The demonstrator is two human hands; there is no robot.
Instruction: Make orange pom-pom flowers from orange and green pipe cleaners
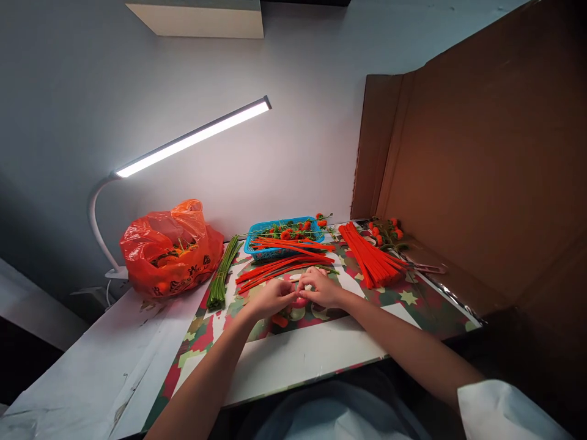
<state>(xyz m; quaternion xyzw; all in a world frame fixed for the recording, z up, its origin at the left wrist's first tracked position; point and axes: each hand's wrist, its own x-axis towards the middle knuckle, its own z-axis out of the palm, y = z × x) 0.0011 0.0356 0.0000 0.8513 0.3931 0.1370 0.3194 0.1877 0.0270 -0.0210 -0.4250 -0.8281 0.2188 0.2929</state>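
My left hand (274,297) and my right hand (321,288) meet over the middle of the patterned table, fingertips pinched together. Whatever lies between the fingers is too small and too covered to name; a pinkish-red spot shows just under them. Close below my left hand is a small fuzzy orange piece (279,320). Just beyond the hands lies a loose row of red pipe cleaners (270,269), with a few more across the front of a blue plastic basket (247,245). Orange flowers on green stems (298,231) fill that basket.
Left of the basket lies a bundle of green pipe cleaners (224,275), beside a full red plastic bag (169,256). A thick red pipe cleaner bundle (373,260) and more orange flowers (387,232) lie right. A lit lamp (192,139) hangs above; cardboard (481,159) walls the right side.
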